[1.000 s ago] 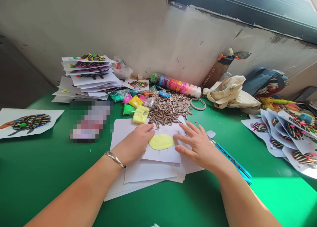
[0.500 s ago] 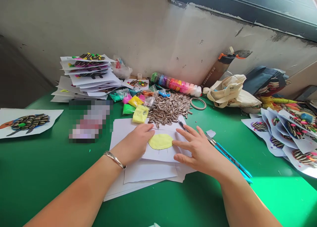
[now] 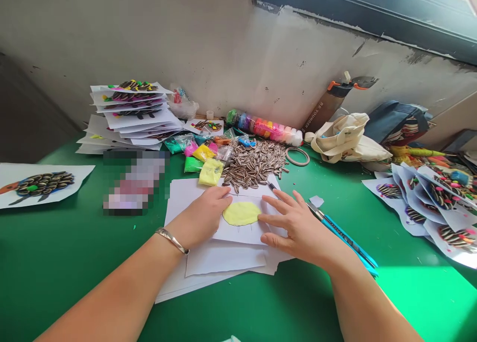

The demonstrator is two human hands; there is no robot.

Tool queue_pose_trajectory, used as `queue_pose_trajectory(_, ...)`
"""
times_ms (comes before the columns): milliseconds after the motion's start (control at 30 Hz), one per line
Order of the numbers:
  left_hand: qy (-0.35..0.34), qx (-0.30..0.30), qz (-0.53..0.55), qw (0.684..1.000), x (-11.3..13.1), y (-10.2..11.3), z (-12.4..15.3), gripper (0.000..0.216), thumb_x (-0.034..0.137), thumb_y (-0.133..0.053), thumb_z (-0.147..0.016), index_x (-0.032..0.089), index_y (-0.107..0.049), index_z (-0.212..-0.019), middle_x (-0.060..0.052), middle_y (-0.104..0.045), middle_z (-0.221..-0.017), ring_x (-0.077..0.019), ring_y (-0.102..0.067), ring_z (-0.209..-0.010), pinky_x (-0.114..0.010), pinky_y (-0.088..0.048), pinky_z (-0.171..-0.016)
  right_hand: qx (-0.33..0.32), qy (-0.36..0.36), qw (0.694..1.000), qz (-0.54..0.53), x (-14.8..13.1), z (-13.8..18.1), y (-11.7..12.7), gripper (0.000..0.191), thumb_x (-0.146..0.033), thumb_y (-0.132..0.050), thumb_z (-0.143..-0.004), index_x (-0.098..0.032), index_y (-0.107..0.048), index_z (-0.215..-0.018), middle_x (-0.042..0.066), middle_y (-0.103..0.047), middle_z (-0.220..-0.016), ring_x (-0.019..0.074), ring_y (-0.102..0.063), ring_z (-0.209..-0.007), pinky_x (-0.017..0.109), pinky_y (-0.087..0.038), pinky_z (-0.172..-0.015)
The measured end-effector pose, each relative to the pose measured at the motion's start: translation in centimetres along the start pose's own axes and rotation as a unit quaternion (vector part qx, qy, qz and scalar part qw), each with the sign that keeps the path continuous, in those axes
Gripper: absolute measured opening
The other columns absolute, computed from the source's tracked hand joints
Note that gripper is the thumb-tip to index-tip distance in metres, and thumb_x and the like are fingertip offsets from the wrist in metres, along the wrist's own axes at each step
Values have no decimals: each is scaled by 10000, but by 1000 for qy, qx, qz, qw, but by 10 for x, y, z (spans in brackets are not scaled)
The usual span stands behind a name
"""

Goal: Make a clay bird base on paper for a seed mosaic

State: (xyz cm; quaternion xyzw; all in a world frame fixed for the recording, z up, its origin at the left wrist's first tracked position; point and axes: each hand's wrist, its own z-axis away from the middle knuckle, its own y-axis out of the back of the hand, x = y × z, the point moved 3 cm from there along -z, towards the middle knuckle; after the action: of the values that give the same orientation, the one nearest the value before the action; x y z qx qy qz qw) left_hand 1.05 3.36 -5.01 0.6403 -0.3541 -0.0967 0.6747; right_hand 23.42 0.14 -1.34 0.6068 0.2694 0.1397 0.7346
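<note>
A flattened oval of light-yellow clay (image 3: 241, 213) lies on a white sheet of paper (image 3: 234, 236) with short pencil lines drawn below the oval. My left hand (image 3: 203, 213), fingers close together, holds the sheet's left side, its thumb near the oval's upper left edge. What its curled fingers do underneath is hidden. On the other side, my right hand (image 3: 294, 225) is open with fingers spread; one fingertip touches the oval's right edge and the others rest over the paper. More white papers (image 3: 223, 260) lie stacked beneath.
Behind the paper are a heap of sunflower seeds (image 3: 257, 163), clay packets (image 3: 210, 172) and a roll of tape (image 3: 297, 156). A utility knife (image 3: 316, 213) and a blue tool (image 3: 350, 240) lie right. Stacks of seed pictures (image 3: 137, 118) flank the work, and a cloth bag (image 3: 346, 138) stands behind.
Almost nothing differs. The whole view has shifted very slightly, and both hands keep their places around the yellow oval.
</note>
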Motion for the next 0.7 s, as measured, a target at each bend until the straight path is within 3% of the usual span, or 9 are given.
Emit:
queue_pose_trajectory(167, -6, 6, -1, 1000, 0, 0, 1, 500, -49, -391, -790, 94, -606, -1218, -170, -516, -1372, -275, -467, -1283, -404, -460, -1046, 59, 4, 998, 14, -4, -2, -3, 496, -535, -522, -896, -386, -488, -1367, 51, -266, -1569, 356, -203, -1437, 687, -164, -1095)
queue_pose_trajectory(333, -5, 7, 0, 1000, 1, 0, 1, 526, -60, -389, -765, 100, -606, -1218, -169, -518, -1372, -279, -462, -1289, -414, -460, -1046, 28, 18, 999, 21, -14, -8, -13, 452, -591, -487, -890, -364, -572, -1272, 60, -306, -1553, 368, -199, -1436, 683, -144, -1098)
queue_pose_trajectory(467, -5, 7, 9, 1000, 1, 0, 1, 535, -64, -391, -751, 95, -610, -1213, -177, -511, -1376, -286, -457, -1295, -429, -455, -1049, 52, 26, 998, 32, -20, -12, -15, 500, -591, -469, -898, -349, -517, -1332, 80, -224, -1582, 370, -161, -1444, 677, -123, -1104)
queue_pose_trajectory(700, -8, 23, 23, 999, 0, 0, 1, 532, -49, -392, -745, 131, -618, -1192, -148, -533, -1358, -264, -475, -1275, -411, -463, -1039, 59, 20, 998, 28, -24, -15, -17, 510, -619, -413, -909, -349, -518, -1329, 66, -209, -1588, 364, -162, -1445, 669, -116, -1112)
